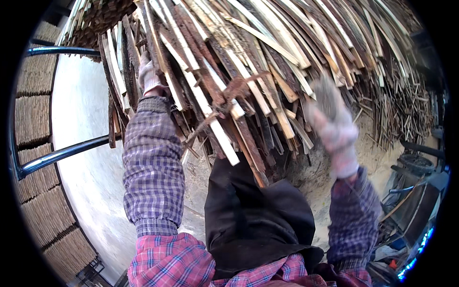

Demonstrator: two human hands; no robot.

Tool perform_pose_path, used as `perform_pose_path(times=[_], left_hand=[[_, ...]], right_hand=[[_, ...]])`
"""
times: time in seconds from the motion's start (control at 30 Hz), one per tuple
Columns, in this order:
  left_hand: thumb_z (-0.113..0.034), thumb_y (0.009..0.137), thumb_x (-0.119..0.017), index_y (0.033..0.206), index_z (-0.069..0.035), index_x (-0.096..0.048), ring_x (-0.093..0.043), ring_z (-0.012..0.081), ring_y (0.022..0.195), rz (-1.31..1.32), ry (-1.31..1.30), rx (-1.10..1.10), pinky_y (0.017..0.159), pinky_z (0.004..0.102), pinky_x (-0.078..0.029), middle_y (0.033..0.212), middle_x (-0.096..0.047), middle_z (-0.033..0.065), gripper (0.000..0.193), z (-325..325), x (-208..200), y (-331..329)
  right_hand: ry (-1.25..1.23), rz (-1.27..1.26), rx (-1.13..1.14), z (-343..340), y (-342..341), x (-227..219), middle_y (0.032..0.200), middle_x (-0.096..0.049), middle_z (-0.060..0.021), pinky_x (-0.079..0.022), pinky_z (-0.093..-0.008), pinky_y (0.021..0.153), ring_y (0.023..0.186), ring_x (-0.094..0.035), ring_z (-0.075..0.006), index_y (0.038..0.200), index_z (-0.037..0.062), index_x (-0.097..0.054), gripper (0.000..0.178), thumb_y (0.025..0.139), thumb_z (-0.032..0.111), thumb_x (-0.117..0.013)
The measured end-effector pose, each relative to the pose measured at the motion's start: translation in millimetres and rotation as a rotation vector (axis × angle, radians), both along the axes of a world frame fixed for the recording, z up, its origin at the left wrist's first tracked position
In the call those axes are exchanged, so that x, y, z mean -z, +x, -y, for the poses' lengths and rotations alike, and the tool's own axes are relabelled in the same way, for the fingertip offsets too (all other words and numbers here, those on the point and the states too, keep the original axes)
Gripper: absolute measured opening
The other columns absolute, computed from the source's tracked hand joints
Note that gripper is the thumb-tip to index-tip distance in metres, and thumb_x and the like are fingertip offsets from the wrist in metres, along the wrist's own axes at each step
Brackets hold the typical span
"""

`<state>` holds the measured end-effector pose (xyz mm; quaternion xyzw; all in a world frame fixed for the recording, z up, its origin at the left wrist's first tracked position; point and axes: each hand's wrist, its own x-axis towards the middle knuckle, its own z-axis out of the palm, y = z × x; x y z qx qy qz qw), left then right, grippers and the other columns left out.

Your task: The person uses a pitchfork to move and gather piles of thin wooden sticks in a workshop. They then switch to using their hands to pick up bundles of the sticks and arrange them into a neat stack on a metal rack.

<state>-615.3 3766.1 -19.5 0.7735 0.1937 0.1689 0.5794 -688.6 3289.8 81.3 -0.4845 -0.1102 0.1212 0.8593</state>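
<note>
A large bundle of long wooden strips [210, 86], some pale and some with dark bark, lies in front of me with its cut ends toward my legs. A brown tie [224, 103] is knotted across the strips at the middle. My left hand [151, 79], in a light work glove, reaches in at the bundle's left side and touches the strips; its fingers are largely hidden among them. My right hand [334, 126], in a dirty pale glove, is at the right of the bundle, blurred, with thumb and fingers apart and nothing visible in it.
More wooden strips [382, 48] are heaped at the far right, and another bundle [98, 21] stands at the upper left. A blue metal frame [67, 155] is on the left beside stacked brown slabs [48, 186]. Dark machinery with a wheel [415, 165] stands at the right.
</note>
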Motion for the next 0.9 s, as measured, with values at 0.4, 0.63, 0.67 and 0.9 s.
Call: perform_pose_path(times=[0.4,0.63,0.67,0.9], left_hand=[[-0.026,0.083,-0.057,0.106,-0.005,-0.051,-0.048,0.0085,0.051,-0.076,-0.244,-0.206,0.046,0.0265,-0.046,0.064,-0.050,-0.0011,0.032,277,-76,-253],[-0.068,0.076,-0.049,0.130,0.006,-0.030,-0.040,0.0395,0.119,-0.329,-1.239,-0.568,0.098,0.0574,-0.033,0.130,-0.040,0.0200,0.094,418,-29,-368],[-0.069,0.076,-0.047,0.134,0.002,-0.020,-0.033,0.0388,0.124,-0.275,-1.325,-0.512,0.099,0.0565,-0.032,0.134,-0.033,0.0186,0.096,429,-22,-368],[-0.068,0.081,-0.036,0.142,-0.004,0.000,-0.017,0.0349,0.134,0.037,-1.637,-0.492,0.105,0.0539,-0.022,0.147,-0.012,0.0137,0.094,420,-8,-327]], right_hand=[[-1.522,-0.642,-0.044,223,-413,120,0.124,-0.050,-0.0182,-0.042,-0.0369,0.093,0.112,-0.052,-0.0313,0.133,0.0066,-0.035,0.072,0.074,0.035,-0.065],[-1.135,-1.005,0.314,331,-521,146,0.122,-0.053,-0.0183,-0.041,-0.0323,0.092,0.109,-0.053,-0.0241,0.130,0.0004,-0.040,0.058,0.083,0.026,-0.062],[-1.165,-1.041,0.292,339,-524,140,0.122,-0.052,-0.0184,-0.041,-0.0324,0.092,0.108,-0.053,-0.0243,0.130,-0.0002,-0.040,0.058,0.083,0.026,-0.062],[-1.264,-0.956,0.135,342,-518,120,0.109,-0.060,-0.0181,-0.045,-0.0329,0.084,0.097,-0.059,-0.0254,0.125,-0.0009,-0.046,0.057,0.081,0.030,-0.063]])
